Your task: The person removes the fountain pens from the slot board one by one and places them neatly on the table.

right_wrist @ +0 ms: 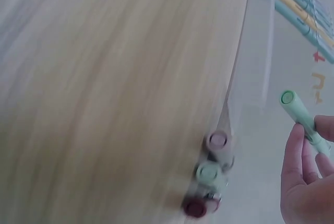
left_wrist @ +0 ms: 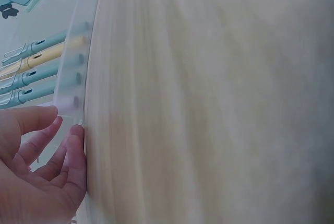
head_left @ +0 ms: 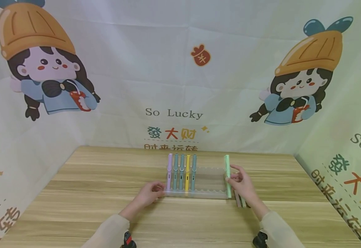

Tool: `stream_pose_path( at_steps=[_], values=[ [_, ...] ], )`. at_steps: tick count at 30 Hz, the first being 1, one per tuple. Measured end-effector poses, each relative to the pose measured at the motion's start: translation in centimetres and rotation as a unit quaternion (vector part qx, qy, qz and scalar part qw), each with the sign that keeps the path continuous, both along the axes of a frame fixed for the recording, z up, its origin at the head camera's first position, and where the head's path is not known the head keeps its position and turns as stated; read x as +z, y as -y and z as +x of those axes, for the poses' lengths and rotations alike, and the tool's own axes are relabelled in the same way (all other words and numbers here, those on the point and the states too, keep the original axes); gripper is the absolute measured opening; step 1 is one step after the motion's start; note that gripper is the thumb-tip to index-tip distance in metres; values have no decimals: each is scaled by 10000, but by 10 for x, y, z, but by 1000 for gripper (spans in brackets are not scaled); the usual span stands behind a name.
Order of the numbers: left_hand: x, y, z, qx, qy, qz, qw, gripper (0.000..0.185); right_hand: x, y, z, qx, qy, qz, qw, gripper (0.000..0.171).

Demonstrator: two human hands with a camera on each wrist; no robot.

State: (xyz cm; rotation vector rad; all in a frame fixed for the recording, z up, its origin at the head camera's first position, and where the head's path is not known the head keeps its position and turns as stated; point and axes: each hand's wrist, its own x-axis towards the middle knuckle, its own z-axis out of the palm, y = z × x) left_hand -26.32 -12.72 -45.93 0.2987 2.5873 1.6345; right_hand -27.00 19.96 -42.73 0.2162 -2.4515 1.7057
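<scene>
A clear pen rack [head_left: 209, 194] stands on the table, with a purple pen [head_left: 169, 172], a yellow pen [head_left: 187, 174] and several teal pens [head_left: 193, 174] upright in its left part. My left hand [head_left: 150, 193] grips the rack's left front corner between thumb and fingers, as the left wrist view shows. My right hand [head_left: 243, 182] pinches a light green pen [right_wrist: 298, 110] between thumb and fingers. That pen is held nearly upright at the rack's right end. From the head view I cannot tell whether it touches the rack.
Beside the rack's right end, partly beneath my right hand, lie a greyish-pink pen [right_wrist: 218, 141], a green pen [right_wrist: 209, 173] and a dark red pen [right_wrist: 196, 207]. The wooden table [head_left: 106, 172] meets a printed cloth backdrop [head_left: 121, 86] behind and at both sides.
</scene>
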Motion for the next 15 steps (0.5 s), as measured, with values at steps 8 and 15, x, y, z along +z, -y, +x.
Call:
stream_pose_path(
  at_steps=[8, 15],
  values=[
    [-1, 0, -1, 13, 32, 33, 10000, 14, -1, -23, 1, -39, 214, 111, 9997, 48],
    [-1, 0, 0, 12, -20, -31, 10000, 14, 1, -41, 3, -39, 305, 426, 9986, 48]
  ],
)
